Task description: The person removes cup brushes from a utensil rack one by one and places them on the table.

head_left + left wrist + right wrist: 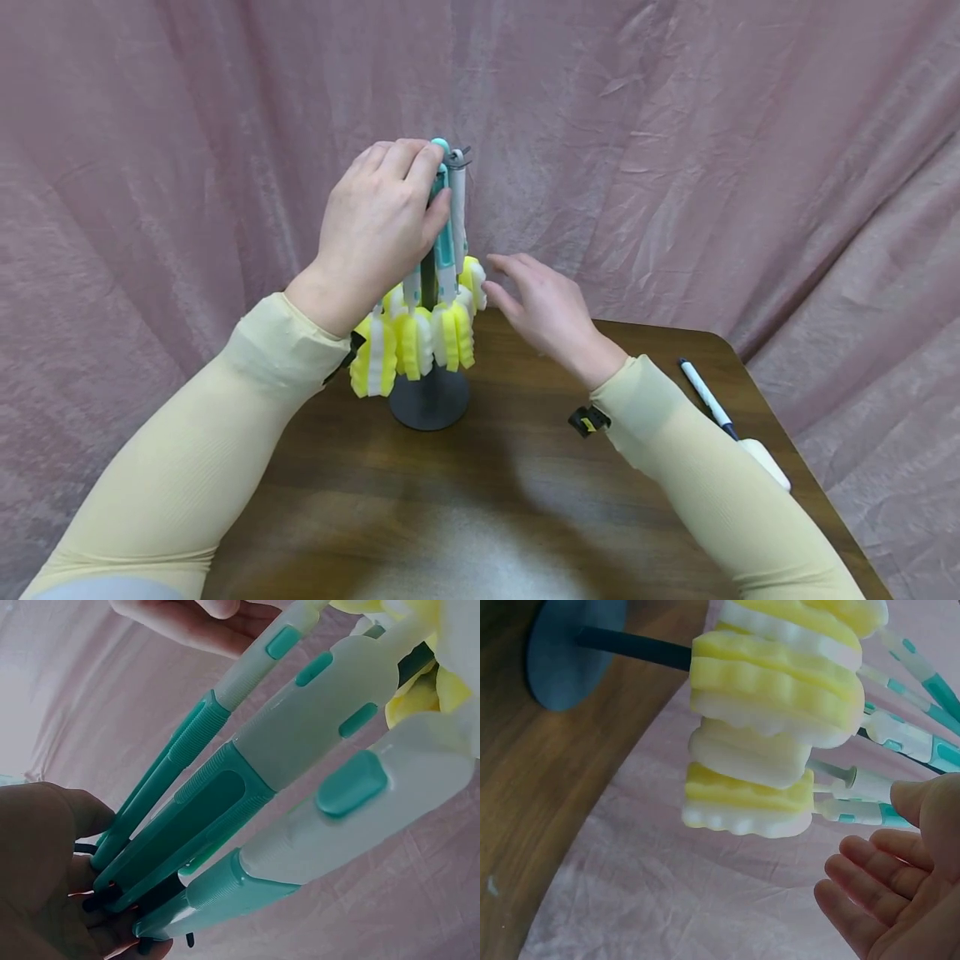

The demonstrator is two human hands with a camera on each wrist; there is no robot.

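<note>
Sleeved forearms near camera. Left hand (378,225) grips top ends of hanging sponge brushes (447,250) on stand (429,400), far centre of table (525,500). Brush handles run vertical, sponges down. Right hand (551,312) loose, fingers straight, just right of sponges, holding nothing.
</note>
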